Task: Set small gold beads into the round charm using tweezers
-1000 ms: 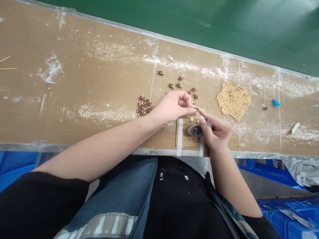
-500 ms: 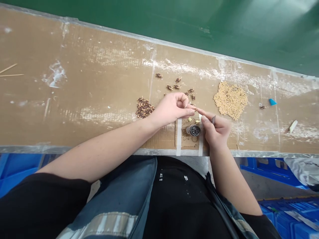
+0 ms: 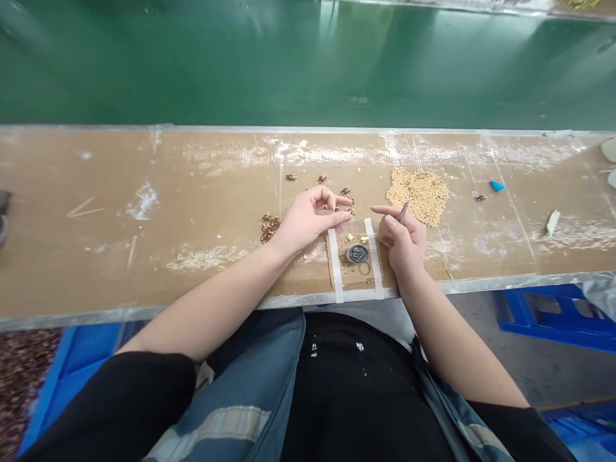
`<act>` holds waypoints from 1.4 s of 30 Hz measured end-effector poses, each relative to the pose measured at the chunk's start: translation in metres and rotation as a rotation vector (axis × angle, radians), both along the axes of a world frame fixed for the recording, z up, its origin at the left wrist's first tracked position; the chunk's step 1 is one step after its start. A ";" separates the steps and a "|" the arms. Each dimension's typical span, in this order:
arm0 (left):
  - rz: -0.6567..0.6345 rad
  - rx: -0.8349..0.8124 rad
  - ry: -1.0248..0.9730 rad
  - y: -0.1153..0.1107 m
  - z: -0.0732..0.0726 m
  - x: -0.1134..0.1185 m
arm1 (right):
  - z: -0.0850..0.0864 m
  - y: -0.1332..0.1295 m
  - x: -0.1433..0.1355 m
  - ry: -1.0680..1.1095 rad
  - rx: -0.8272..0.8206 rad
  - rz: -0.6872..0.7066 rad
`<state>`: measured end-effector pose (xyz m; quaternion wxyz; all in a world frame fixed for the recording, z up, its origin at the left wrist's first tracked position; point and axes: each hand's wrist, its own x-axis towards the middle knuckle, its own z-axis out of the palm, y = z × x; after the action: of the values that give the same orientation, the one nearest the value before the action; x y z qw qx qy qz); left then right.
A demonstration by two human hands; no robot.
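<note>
My left hand [image 3: 312, 215] is over the table, its thumb and fingertips brought close around a small brown-and-gold piece [image 3: 351, 211]; its grip is partly hidden. Similar clustered pieces [image 3: 345, 191] lie just beyond the fingers. A pile of brown-and-gold bits [image 3: 269, 226] is left of that wrist. My right hand [image 3: 403, 240] is closed around a thin dark pointed tool [image 3: 403, 210], which sticks up from the fist, while its forefinger points left. Between the hands, near the table edge, stands a small round pot [image 3: 357, 253] with dark contents, beside pale yellow crumbs [image 3: 364, 239].
A flat heap of small tan beads [image 3: 421, 192] lies behind my right hand. Farther right are a blue piece [image 3: 497, 186] and a white sliver [image 3: 553, 222]. Two thin sticks [image 3: 85, 208] lie at left. White tape strips [image 3: 335, 266] flank the pot.
My hands have drawn apart; before, their fingertips met over the small piece. The right hand now sits farther from the left. The camera view has turned and tilted up.
</note>
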<state>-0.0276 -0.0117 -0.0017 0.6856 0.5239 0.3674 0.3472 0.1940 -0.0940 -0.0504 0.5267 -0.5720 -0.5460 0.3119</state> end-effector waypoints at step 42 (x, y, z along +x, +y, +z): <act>-0.599 0.752 1.217 0.026 0.036 -0.054 | 0.021 -0.112 0.085 -0.334 -0.204 -0.123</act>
<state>-0.0815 0.0142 0.0343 0.2035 0.8969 0.3795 -0.1004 0.2793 -0.2057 -0.0294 0.3864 -0.6984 -0.5553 0.2336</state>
